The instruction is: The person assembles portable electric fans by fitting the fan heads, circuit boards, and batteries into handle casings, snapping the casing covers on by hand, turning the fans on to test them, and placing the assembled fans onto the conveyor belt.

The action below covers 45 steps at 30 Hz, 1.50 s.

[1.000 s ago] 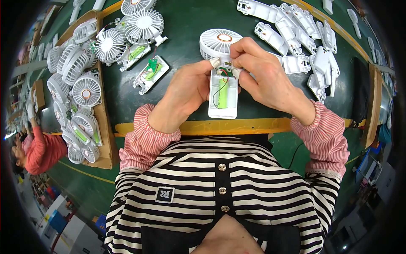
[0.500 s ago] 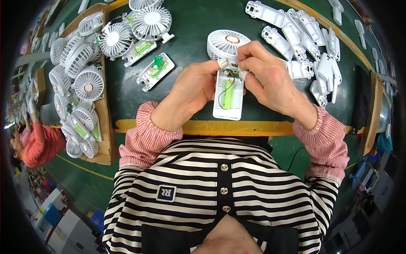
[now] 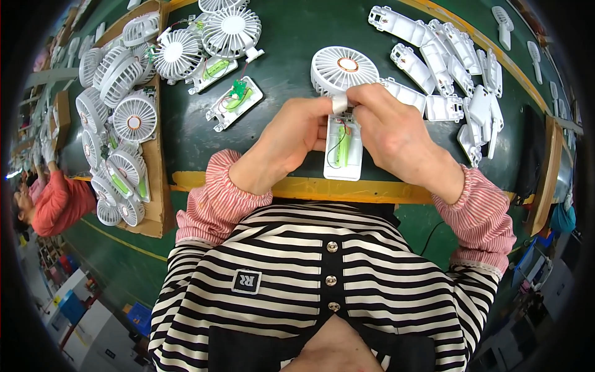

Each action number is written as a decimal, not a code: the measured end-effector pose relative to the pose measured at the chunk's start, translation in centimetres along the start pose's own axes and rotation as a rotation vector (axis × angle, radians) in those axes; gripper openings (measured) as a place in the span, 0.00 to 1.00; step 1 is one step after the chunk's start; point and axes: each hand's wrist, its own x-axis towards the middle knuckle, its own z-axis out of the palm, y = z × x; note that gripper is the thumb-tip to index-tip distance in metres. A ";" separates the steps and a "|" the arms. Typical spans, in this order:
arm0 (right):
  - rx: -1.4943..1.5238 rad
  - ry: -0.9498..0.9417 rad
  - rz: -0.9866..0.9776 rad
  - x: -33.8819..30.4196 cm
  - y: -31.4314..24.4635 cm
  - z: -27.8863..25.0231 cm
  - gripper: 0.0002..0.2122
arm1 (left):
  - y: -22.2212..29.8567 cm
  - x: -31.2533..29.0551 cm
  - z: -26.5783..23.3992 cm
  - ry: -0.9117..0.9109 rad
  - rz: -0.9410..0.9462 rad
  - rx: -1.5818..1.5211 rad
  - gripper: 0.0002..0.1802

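The small white plastic handheld fan with its handle shell open (image 3: 343, 124) lies on the dark green tabletop (image 3: 285, 68) directly in front of the person, round grille head away from the body, the open handle showing a green cylindrical battery (image 3: 343, 147) and thin wires. The left hand (image 3: 291, 136) steadies the handle from its left side, fingers curled against the shell, while the right hand (image 3: 390, 127) pinches at the joint where head meets handle, thumb and forefinger pressed together on a small part there. The piece looks light and stiff, but the thin shell and loose wires seem fragile, so a hold on the handle's outer edges would likely be safest. To the right lies a heap of empty white handle shells (image 3: 446, 62); to the left lies another open handle half with a green circuit board (image 3: 235, 102), then finished white fans (image 3: 180, 53), with more stacked in a cardboard tray (image 3: 158, 204).
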 end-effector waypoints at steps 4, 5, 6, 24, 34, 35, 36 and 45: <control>-0.002 -0.029 0.003 -0.1 -0.1 0.2 0.06 | -0.8 0.0 -0.1 0.093 0.013 0.178 0.10; -0.003 -0.023 0.006 -0.2 -0.1 0.3 0.05 | -0.9 0.0 -0.1 0.092 0.012 0.179 0.10; -0.004 -0.017 0.009 -0.2 -0.1 0.4 0.05 | -1.1 0.0 0.0 0.100 0.030 0.195 0.09; 0.006 -0.027 0.128 -1.8 0.0 2.1 0.05 | -2.6 0.9 -0.7 0.127 0.034 0.112 0.08; 0.091 -0.005 0.203 -2.4 0.9 2.9 0.04 | -2.4 2.2 -1.3 0.105 -0.056 0.050 0.09; 0.102 -0.010 0.218 -2.3 0.9 2.7 0.04 | -2.2 2.3 -1.3 0.085 -0.075 0.015 0.10; 0.110 -0.017 0.236 -2.3 0.8 2.5 0.04 | -2.2 2.3 -1.2 0.082 -0.075 0.018 0.10; 0.008 0.192 -0.080 -2.8 -2.1 1.9 0.17 | -1.6 2.3 -0.8 0.231 0.140 0.086 0.07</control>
